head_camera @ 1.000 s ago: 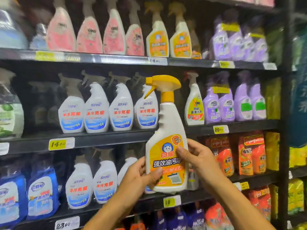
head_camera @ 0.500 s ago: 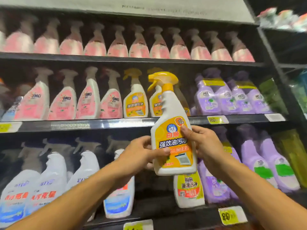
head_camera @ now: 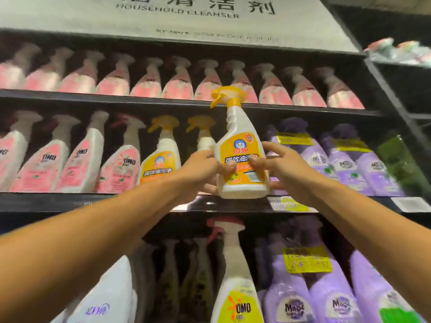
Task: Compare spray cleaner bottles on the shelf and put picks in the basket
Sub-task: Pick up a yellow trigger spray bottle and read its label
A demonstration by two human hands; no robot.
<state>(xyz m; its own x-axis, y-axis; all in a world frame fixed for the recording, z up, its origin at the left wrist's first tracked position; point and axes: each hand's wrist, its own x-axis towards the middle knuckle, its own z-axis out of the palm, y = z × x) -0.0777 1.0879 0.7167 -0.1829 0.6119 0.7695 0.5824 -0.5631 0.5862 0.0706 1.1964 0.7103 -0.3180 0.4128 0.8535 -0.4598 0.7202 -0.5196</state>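
Note:
I hold a white spray bottle with a yellow trigger and orange label (head_camera: 240, 145) upright in front of the second shelf. My left hand (head_camera: 200, 170) grips its left side, with the thumb across the label. My right hand (head_camera: 279, 166) grips its right side, fingers curled onto the label. Its base hangs just above the shelf edge (head_camera: 140, 202). Behind it to the left stand two matching yellow-trigger bottles (head_camera: 161, 155). No basket is in view.
Pink-labelled spray bottles (head_camera: 177, 80) fill the top shelf and the left of the second shelf. Purple bottles (head_camera: 345, 164) stand at the right. A yellow-labelled bottle (head_camera: 235, 287) and white bottles (head_camera: 109, 299) sit on the shelf below. A sign (head_camera: 177, 12) hangs overhead.
Both hands have carried the bottle up and toward the second shelf. My view has tilted upward, bringing the overhead sign into sight.

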